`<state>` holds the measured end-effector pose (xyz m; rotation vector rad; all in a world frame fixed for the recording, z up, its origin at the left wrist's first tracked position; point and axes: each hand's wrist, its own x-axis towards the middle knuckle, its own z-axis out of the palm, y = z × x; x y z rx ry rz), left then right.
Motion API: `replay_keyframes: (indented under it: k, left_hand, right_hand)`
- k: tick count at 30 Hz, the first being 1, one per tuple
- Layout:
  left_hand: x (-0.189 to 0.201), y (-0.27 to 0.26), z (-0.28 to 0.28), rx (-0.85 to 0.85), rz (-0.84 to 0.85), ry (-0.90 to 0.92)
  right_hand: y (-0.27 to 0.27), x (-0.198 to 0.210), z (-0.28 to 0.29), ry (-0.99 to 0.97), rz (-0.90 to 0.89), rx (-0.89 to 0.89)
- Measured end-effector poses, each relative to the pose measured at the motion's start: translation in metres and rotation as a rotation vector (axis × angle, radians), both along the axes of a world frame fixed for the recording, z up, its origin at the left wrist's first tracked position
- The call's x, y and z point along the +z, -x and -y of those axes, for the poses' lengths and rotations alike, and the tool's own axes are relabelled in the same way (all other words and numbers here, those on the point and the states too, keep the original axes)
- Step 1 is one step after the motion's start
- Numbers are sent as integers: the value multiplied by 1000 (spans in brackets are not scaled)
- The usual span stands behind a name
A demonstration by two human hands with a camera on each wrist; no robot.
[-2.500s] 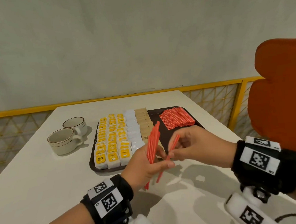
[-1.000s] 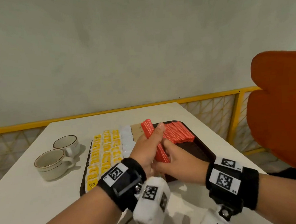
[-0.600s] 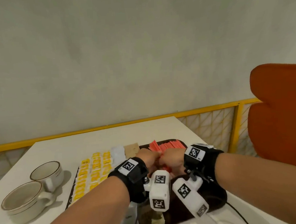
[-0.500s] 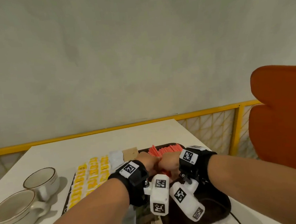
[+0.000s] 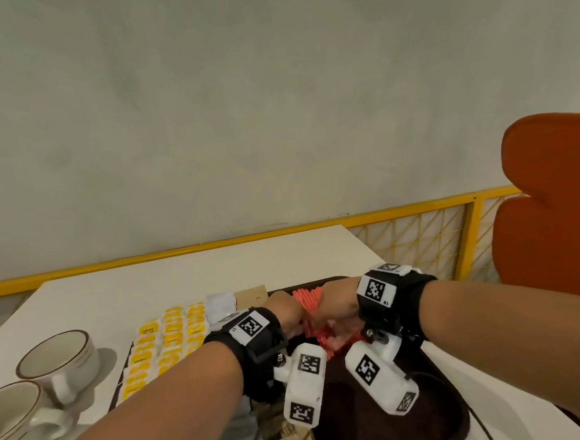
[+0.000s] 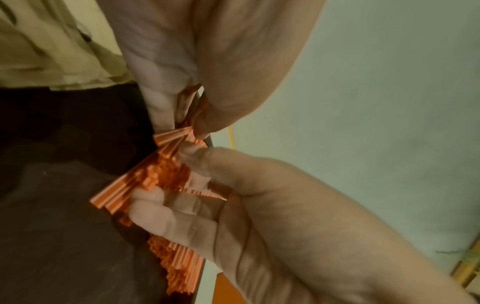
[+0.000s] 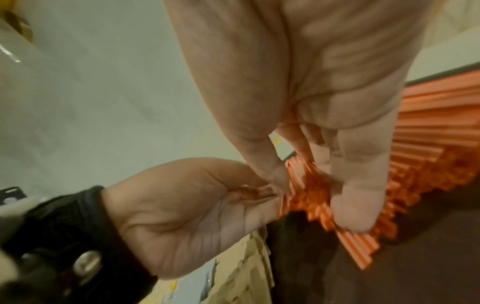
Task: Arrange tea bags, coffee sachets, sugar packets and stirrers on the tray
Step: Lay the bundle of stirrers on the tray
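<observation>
Head view: both hands down over the far right corner of the tray (image 5: 442,412), setting red stirrers (image 5: 309,295) onto the pile. Left hand (image 5: 286,314) pinching a small fan of them; right hand (image 5: 339,307) curled round the same bunch, fingertips (image 7: 355,207) pressing on the heap. Stirrer step, near the end by the look. Next, probably: letting go gently, then squaring the ends without scattering the pile.

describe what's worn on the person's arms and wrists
Both forearms are bare, with no sleeves. Each wrist carries a black band topped with white tags printed with black square codes. A white boxy camera with the same codes hangs under each wrist. A thin dark cable trails from the right one.
</observation>
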<state>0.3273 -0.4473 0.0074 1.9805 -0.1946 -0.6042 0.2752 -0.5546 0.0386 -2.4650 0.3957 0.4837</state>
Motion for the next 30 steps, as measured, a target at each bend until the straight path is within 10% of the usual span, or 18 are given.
replay_keyframes:
  k: [13,19,30]
  left_hand:
    - [-8,24,-10,-34,3,100]
    - [-6,29,-11,-24,-35,98]
    - [-6,32,-12,-43,-58,92]
  right_hand:
    - [45,-3,27,-313,89,7]
    - [56,-19,3,2,127,368]
    - [55,-23,-1,76,228,245]
